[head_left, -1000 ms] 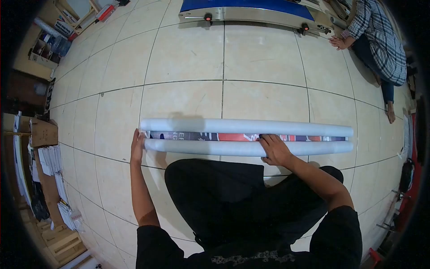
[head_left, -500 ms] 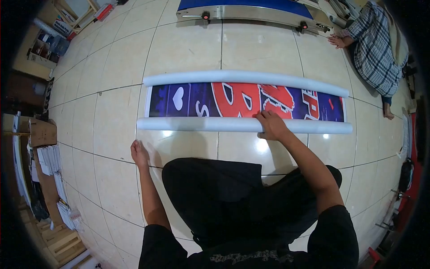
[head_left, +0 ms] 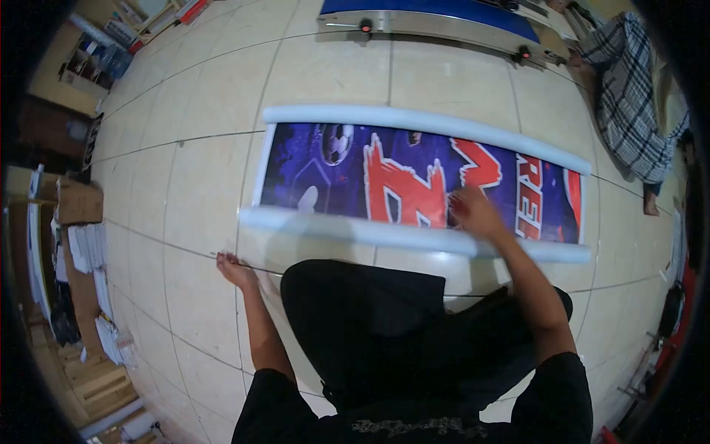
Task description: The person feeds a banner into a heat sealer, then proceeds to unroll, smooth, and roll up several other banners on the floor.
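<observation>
A banner (head_left: pixel 347 174) printed in purple and red lies on the floor, with a white roll along each long side. The far roll (head_left: pixel 421 122) runs slanted, while the near roll (head_left: pixel 355 231) lies in front of my crossed legs. Blurred by motion, my right hand (head_left: pixel 477 213) is over the print just beyond the near roll, its fingers smeared. My left hand (head_left: pixel 235 271) is off to the left, low over the tiles and apart from the banner. Its fingers are curled together, and I cannot tell whether anything is in them.
Beyond the banner stands a long metal-sided machine with a blue top (head_left: pixel 436 11). A person in a plaid garment (head_left: pixel 632 96) sits at the right, close to the banner's far corner. Cardboard (head_left: pixel 80 203) and stacked white packets (head_left: pixel 87 248) line the left side of the tiled floor.
The rolls lie farther apart, mostly at the right, and different lettering and a football show between them. My right hand has moved from the near roll onto the print. The camera view has shifted.
</observation>
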Available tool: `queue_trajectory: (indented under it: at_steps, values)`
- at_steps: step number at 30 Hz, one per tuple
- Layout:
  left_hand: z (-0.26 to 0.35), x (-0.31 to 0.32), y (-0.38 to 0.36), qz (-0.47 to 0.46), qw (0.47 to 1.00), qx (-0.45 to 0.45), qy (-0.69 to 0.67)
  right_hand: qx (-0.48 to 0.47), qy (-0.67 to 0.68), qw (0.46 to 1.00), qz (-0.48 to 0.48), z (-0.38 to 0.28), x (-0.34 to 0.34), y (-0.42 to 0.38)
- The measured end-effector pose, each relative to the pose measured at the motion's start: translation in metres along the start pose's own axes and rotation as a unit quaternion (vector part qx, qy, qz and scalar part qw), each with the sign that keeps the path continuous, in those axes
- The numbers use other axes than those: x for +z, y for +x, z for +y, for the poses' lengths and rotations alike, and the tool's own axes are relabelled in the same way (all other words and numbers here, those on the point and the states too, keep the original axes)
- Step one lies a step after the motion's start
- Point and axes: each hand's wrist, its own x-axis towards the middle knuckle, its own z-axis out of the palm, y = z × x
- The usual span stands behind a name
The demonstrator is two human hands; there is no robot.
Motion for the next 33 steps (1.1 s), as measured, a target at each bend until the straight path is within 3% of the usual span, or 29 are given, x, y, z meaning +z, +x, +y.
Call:
queue_trajectory:
  at_steps: [1, 2, 3, 5, 6, 7, 9, 10, 12, 13, 15, 18, 20, 21, 23, 25, 27, 28, 29, 31, 33]
  values:
    - [0.004, -0.002, 0.001, -0.005, 0.999, -0.030, -0.027, -0.025, -0.056, 0.996, 0.066, 0.003, -0.025, 0.023]
    - [0.005, 0.000, 0.000, -0.028, 1.000, -0.001, -0.015, 0.031, -0.075, 0.995, 0.052, -0.004, -0.041, 0.041]
    - [-0.005, -0.007, 0.007, -0.064, 0.997, 0.049, 0.020, -0.023, -0.041, 0.999, -0.010, 0.007, -0.041, 0.058]
    - [-0.019, -0.009, 0.016, -0.067, 0.993, 0.060, 0.077, -0.084, -0.057, 0.983, -0.154, -0.023, -0.050, 0.088]
    - [-0.017, 0.006, 0.007, -0.017, 0.998, 0.058, 0.012, -0.099, -0.054, 0.981, -0.156, -0.025, -0.039, 0.097]
    - [-0.023, 0.002, 0.009, -0.019, 0.995, 0.068, 0.077, -0.110, -0.104, 0.976, -0.154, -0.022, -0.027, 0.101]
    - [-0.026, 0.012, 0.011, -0.094, 0.990, 0.071, 0.082, -0.138, -0.151, 0.968, -0.148, -0.018, -0.012, 0.106]
    - [-0.024, 0.025, 0.013, -0.089, 0.990, 0.078, 0.080, -0.105, -0.142, 0.971, -0.159, -0.013, -0.009, 0.102]
    - [-0.004, 0.047, 0.012, -0.205, 0.973, 0.050, 0.095, -0.085, -0.135, 0.969, -0.189, -0.017, 0.000, 0.085]
    - [0.001, 0.054, 0.012, -0.197, 0.974, 0.050, 0.097, -0.098, -0.138, 0.964, -0.206, -0.021, 0.005, 0.067]
    - [0.011, 0.076, 0.015, -0.249, 0.966, 0.017, 0.073, -0.167, -0.138, 0.967, -0.136, -0.030, 0.020, 0.028]
    - [0.006, 0.087, 0.021, -0.304, 0.951, -0.018, 0.047, -0.125, -0.166, 0.968, -0.142, -0.051, 0.023, 0.004]
    - [-0.006, 0.080, 0.031, -0.369, 0.924, -0.105, 0.001, -0.120, -0.164, 0.971, -0.123, -0.049, 0.027, -0.001]
    - [0.001, 0.081, 0.024, -0.347, 0.928, -0.133, 0.001, -0.119, -0.161, 0.971, -0.130, -0.046, 0.034, -0.002]
    - [0.023, 0.084, 0.030, -0.369, 0.903, -0.125, 0.180, -0.125, -0.145, 0.973, -0.130, -0.039, 0.045, -0.002]
    - [-0.014, 0.075, 0.085, -0.425, 0.805, -0.049, 0.411, -0.138, -0.120, 0.974, -0.132, -0.028, 0.052, -0.001]
    - [-0.004, 0.099, 0.055, -0.350, 0.788, 0.150, 0.483, -0.095, -0.055, 0.980, -0.168, -0.026, 0.063, 0.004]
    - [0.020, 0.116, 0.024, -0.326, 0.756, 0.272, 0.499, -0.083, -0.056, 0.971, -0.218, -0.035, 0.074, 0.007]
    - [0.047, 0.131, -0.011, -0.289, 0.711, 0.393, 0.506, -0.132, -0.020, 0.974, -0.181, -0.042, 0.093, 0.004]
    - [0.063, 0.137, -0.060, -0.492, 0.731, 0.311, 0.356, -0.201, 0.017, 0.961, -0.191, -0.059, 0.119, 0.001]
    - [0.067, 0.130, -0.096, -0.603, 0.646, 0.296, 0.362, -0.209, -0.051, 0.951, -0.224, -0.072, 0.109, 0.014]
